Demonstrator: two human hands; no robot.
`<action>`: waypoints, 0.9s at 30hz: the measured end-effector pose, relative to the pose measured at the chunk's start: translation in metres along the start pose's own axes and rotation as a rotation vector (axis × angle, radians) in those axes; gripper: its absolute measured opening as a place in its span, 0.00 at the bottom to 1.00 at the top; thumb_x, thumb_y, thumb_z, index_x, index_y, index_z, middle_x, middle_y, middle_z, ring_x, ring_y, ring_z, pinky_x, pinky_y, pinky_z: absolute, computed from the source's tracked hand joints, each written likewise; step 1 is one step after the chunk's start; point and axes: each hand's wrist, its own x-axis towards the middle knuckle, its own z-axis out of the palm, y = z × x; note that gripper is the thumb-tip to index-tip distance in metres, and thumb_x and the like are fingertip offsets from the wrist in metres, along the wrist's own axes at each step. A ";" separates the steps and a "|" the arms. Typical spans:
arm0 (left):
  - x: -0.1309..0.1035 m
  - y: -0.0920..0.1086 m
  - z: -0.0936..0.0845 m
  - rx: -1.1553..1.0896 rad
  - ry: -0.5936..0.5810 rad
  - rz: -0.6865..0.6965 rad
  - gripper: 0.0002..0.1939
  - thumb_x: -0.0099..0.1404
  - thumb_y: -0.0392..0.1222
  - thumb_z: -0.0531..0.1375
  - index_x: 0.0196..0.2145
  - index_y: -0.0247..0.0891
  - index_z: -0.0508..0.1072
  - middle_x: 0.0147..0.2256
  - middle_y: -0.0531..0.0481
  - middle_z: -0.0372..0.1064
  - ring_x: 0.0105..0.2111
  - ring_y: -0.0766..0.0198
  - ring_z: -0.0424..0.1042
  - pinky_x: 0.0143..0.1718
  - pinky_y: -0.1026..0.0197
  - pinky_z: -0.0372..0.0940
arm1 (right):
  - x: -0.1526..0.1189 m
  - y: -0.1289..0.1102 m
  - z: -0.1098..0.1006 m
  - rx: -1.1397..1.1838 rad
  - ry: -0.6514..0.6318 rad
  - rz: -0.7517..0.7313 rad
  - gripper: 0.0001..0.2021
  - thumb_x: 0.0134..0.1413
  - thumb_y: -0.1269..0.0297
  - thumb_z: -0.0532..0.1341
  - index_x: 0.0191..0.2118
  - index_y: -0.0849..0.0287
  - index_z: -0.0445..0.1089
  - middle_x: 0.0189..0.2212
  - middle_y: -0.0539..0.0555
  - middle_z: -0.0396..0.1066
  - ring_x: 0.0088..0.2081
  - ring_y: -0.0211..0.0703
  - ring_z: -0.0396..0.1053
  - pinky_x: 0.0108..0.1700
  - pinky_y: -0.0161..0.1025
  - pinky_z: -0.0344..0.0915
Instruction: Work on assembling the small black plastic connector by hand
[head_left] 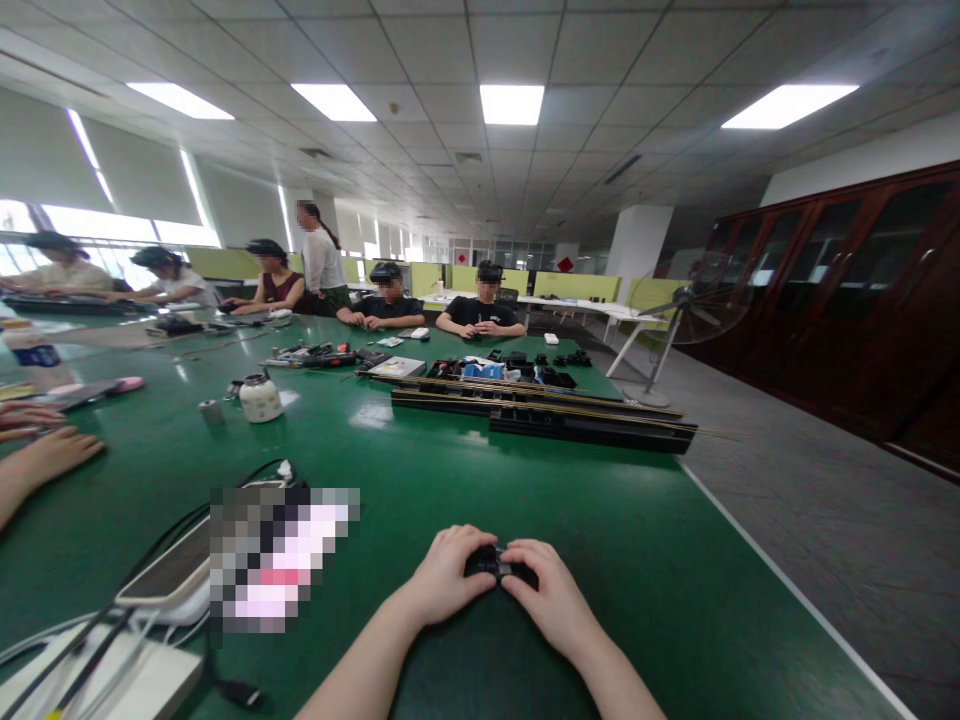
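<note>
Both of my hands meet over the green tabletop (675, 590), close in front of me. Between them is a small black part (480, 562), gripped from its left side by my left hand (450, 572). My right hand (546, 590) closes on its right side, with thumb and fingers around the dark piece. A small greyish bit (504, 566) shows in the middle, between the fingertips. The fingers cover much of the part, so its exact kind cannot be made out.
Long black rails (592, 432) with thin brass-coloured rods lie across the table ahead. Left of me are a blurred-out phone, cables and a white box (112, 680). A white jar (260, 398) stands farther off. Another person's hand (64, 455) rests at the left; several people sit beyond.
</note>
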 end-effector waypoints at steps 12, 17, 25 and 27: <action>0.000 -0.001 0.002 -0.013 0.010 -0.001 0.21 0.56 0.39 0.61 0.48 0.42 0.69 0.45 0.48 0.68 0.47 0.55 0.64 0.51 0.54 0.56 | -0.002 -0.002 -0.001 -0.005 -0.007 0.042 0.18 0.41 0.71 0.59 0.42 0.55 0.69 0.43 0.54 0.71 0.47 0.46 0.66 0.52 0.43 0.59; -0.001 -0.001 0.002 -0.012 0.013 -0.010 0.21 0.57 0.37 0.59 0.50 0.42 0.67 0.47 0.47 0.67 0.48 0.55 0.63 0.51 0.53 0.56 | -0.002 -0.002 -0.001 -0.001 -0.015 0.053 0.18 0.42 0.70 0.59 0.44 0.55 0.68 0.43 0.54 0.70 0.47 0.46 0.66 0.52 0.42 0.59; 0.000 0.000 0.001 -0.011 0.023 -0.019 0.20 0.59 0.36 0.56 0.50 0.42 0.67 0.47 0.47 0.67 0.48 0.55 0.63 0.52 0.52 0.56 | -0.003 -0.005 -0.003 0.001 -0.013 0.060 0.15 0.46 0.67 0.58 0.43 0.55 0.69 0.43 0.55 0.70 0.47 0.47 0.66 0.52 0.43 0.60; 0.000 -0.001 0.002 -0.013 0.024 -0.017 0.20 0.59 0.36 0.57 0.50 0.42 0.67 0.47 0.47 0.67 0.48 0.56 0.63 0.52 0.53 0.55 | -0.003 -0.006 -0.003 0.006 -0.012 0.061 0.15 0.47 0.67 0.57 0.43 0.55 0.69 0.43 0.54 0.70 0.47 0.47 0.66 0.52 0.42 0.60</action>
